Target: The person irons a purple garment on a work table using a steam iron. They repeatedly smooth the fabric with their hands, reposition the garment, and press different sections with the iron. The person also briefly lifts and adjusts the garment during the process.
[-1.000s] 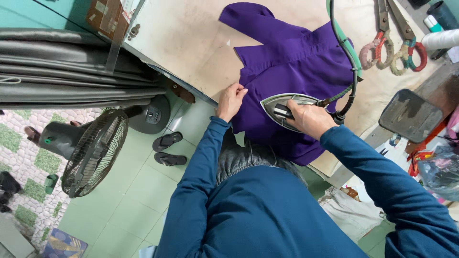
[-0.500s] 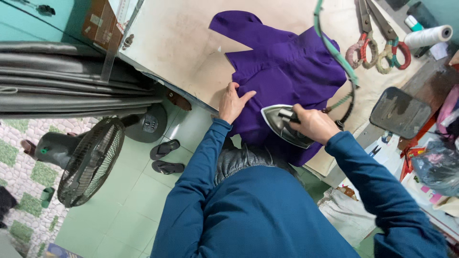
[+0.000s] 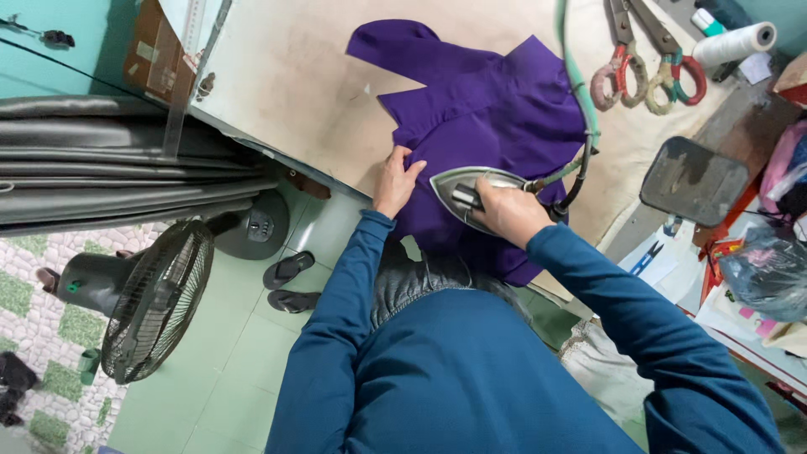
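Note:
A purple garment (image 3: pixel 479 109) lies spread on a stained beige ironing table (image 3: pixel 294 76). My right hand (image 3: pixel 513 210) grips the handle of a grey steam iron (image 3: pixel 462 189), which rests flat on the garment's near part. A green hose and a black cord (image 3: pixel 584 126) run from the iron up across the cloth. My left hand (image 3: pixel 397 178) lies on the garment's left edge beside the iron's tip, fingers spread and pressing the cloth.
Two pairs of scissors (image 3: pixel 643 63) with wrapped handles and a white thread spool (image 3: pixel 731 42) lie at the table's far right. A dark iron rest pad (image 3: pixel 693 181) sits right of the iron. A floor fan (image 3: pixel 151 294), slippers (image 3: pixel 290 282) and rolled grey material (image 3: pixel 109 168) are at the left.
My view has shifted slightly. The iron has slid a little leftward over the garment with my right hand, while my left hand stays at the cloth's edge.

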